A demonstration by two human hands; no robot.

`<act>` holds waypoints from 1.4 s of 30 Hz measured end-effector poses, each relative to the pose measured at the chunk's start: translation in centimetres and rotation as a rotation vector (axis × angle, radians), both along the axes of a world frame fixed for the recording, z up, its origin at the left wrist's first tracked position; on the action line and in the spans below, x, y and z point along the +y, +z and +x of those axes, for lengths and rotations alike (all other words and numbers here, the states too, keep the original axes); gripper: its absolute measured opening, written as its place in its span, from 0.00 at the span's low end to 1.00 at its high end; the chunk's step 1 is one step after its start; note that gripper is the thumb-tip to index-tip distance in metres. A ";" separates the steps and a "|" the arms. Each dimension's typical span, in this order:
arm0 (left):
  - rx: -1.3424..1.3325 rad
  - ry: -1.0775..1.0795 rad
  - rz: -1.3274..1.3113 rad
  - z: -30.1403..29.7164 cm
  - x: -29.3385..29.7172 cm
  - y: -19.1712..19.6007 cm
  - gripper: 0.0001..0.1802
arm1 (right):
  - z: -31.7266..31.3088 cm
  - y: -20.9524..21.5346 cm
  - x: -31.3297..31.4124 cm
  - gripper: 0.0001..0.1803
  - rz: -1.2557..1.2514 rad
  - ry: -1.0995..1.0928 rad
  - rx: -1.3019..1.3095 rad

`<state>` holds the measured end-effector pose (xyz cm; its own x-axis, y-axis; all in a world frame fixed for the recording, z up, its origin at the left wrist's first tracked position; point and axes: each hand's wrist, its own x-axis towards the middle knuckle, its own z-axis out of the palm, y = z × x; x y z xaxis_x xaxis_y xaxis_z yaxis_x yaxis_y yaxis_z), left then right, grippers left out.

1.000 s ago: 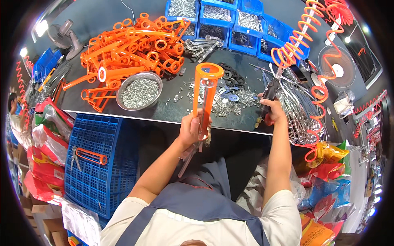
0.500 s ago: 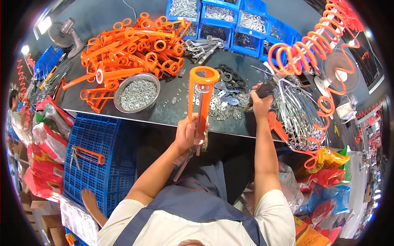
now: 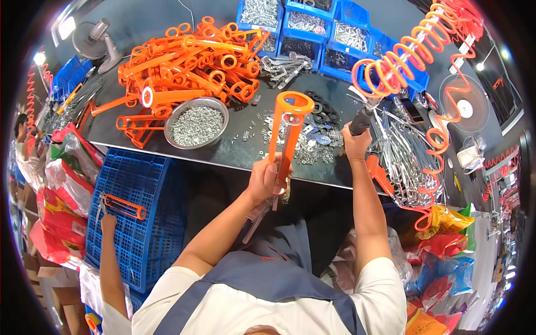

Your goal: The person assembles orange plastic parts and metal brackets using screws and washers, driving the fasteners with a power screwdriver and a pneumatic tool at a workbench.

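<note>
Right of the bowl [image 3: 213,139]: left hand [image 3: 263,177] clamped on frame [image 3: 286,146], axis roughly upright; right hand [image 3: 355,144], farther right, grips driver [image 3: 362,119].

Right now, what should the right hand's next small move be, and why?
Probably bring the black air tool leftward to the orange tubular frame: the left hand holds that frame ring end up, while the right hand grips the tool well apart from it.
</note>
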<state>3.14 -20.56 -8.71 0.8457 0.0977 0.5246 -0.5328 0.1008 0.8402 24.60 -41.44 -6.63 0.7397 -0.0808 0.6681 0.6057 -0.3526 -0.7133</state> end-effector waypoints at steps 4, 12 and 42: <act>-0.024 0.045 0.038 0.1 0.6 0.2 0.27 | -2.1 4.9 1.4 0.07 0.279 0.298 -0.036; -0.026 -0.027 -0.026 0.0 0.3 0.0 0.29 | -11.0 24.4 8.4 0.12 0.717 0.860 -0.137; 0.090 -0.005 -0.021 -0.4 0.3 -0.3 0.22 | -12.8 22.0 14.2 0.10 0.189 0.929 0.158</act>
<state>2.70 -20.23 -9.02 0.8897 0.1038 0.4445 -0.4549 0.1211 0.8823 11.84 -27.27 15.40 0.6432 0.4866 0.5912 0.4775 0.3486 -0.8065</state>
